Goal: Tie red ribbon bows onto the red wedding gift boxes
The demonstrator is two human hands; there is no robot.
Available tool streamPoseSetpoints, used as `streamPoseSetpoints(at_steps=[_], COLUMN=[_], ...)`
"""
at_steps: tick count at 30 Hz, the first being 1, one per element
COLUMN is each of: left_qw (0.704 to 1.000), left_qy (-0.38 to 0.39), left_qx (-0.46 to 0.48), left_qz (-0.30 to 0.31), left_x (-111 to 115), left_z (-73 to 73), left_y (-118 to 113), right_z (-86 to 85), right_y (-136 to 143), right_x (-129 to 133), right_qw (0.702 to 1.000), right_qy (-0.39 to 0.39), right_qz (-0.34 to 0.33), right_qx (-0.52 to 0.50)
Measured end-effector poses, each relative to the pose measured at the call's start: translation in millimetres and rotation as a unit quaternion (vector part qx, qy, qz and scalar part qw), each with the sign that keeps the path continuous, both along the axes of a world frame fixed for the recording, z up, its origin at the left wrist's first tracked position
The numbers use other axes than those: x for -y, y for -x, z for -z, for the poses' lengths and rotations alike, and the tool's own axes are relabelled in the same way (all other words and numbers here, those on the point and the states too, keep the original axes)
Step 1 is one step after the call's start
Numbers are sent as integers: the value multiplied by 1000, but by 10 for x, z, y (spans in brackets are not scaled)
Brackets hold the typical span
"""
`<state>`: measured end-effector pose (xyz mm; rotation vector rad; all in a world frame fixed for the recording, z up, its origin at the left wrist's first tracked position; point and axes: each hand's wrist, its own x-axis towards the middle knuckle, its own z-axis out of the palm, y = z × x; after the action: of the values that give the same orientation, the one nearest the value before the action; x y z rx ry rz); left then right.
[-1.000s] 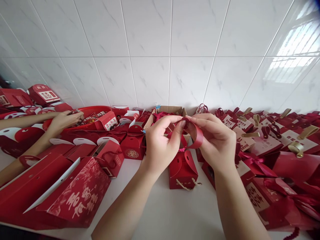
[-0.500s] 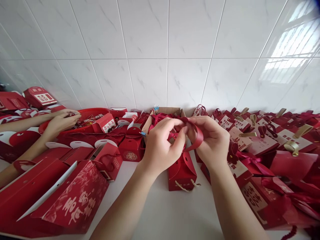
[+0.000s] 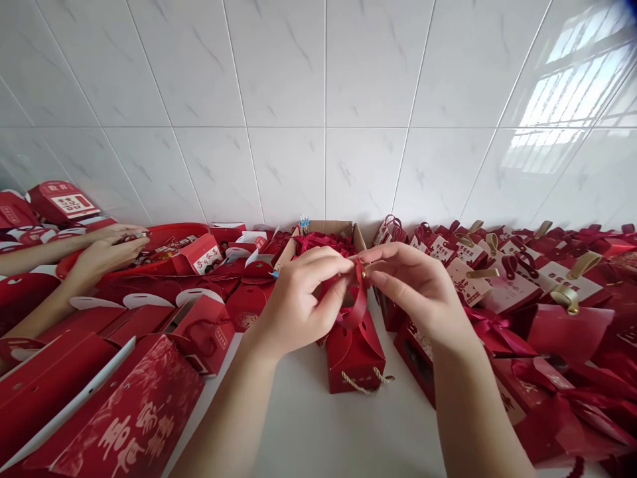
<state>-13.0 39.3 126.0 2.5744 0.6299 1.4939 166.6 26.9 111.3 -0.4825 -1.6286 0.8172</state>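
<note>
A looped red ribbon strap (image 3: 356, 311) with a small gold stud hangs between my two hands. My left hand (image 3: 303, 302) pinches it from the left, thumb and forefinger together. From the other side my right hand (image 3: 415, 285) grips the strap near the stud with its fingertips. Just below them, a small red gift box (image 3: 354, 362) with a folded top stands on the white table (image 3: 318, 438). A twisted gold cord (image 3: 361, 386) hangs at the box's front. My hands partly cover the box's back.
A cardboard box (image 3: 359, 240) of red ribbons stands behind my hands. Finished-looking red boxes with straps (image 3: 512, 292) crowd the right side. Open red boxes (image 3: 134, 411) fill the left. Another person's hands (image 3: 107, 252) work over a red basin (image 3: 174, 234) of sweets.
The strap's loop has turned narrower, and its gold stud now shows between my fingers. My right fingers have straightened somewhat. The view has shifted slightly to the right.
</note>
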Motion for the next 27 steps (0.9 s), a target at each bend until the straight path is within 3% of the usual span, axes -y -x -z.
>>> streamPoseSetpoints(at_steps=[3, 8, 14, 27], left_qw=[1000, 999, 997, 993], left_qy=[-9, -37, -65, -97], left_qx=[-24, -23, -35, -12], left_qz=[-6, -7, -32, -59], left_x=[23, 70, 126, 158], left_z=[-14, -13, -31, -25], left_y=[34, 41, 28, 5], right_z=[-20, -38, -28, -10], right_y=[-35, -83, -116, -15], right_x=[27, 17, 17, 30], right_qw=[1000, 997, 996, 997], right_qy=[16, -57, -59, -69], right_qz=[-20, -9, -20, -19], right_qx=[18, 54, 72, 16])
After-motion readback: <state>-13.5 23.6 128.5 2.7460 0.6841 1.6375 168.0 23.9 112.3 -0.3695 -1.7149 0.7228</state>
